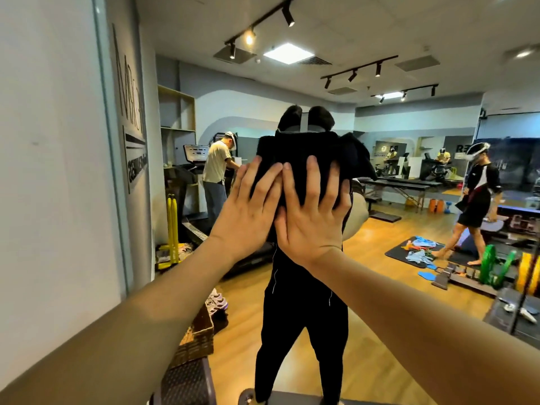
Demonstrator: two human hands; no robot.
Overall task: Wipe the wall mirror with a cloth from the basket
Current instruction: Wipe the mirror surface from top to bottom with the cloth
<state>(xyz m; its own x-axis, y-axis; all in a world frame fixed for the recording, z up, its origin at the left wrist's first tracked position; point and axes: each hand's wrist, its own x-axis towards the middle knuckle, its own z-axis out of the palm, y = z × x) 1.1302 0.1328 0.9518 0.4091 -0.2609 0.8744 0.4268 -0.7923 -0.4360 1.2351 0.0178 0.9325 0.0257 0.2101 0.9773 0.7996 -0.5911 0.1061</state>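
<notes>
Mostly hidden, the dark cloth (304, 159) is pressed to the mirror (409, 200) by the flat, spread left hand (248, 211) and right hand (312, 220).

White wall (52, 171) left; wood floor (388, 323); track spotlights (287, 16) overhead (gym room), treadmill (190, 182) behind.

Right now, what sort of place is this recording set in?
Most likely a gym or fitness studio, seen in a wall mirror: a treadmill, padded benches and green weight plates are reflected in it. Both hands press a black cloth to the glass.
</notes>
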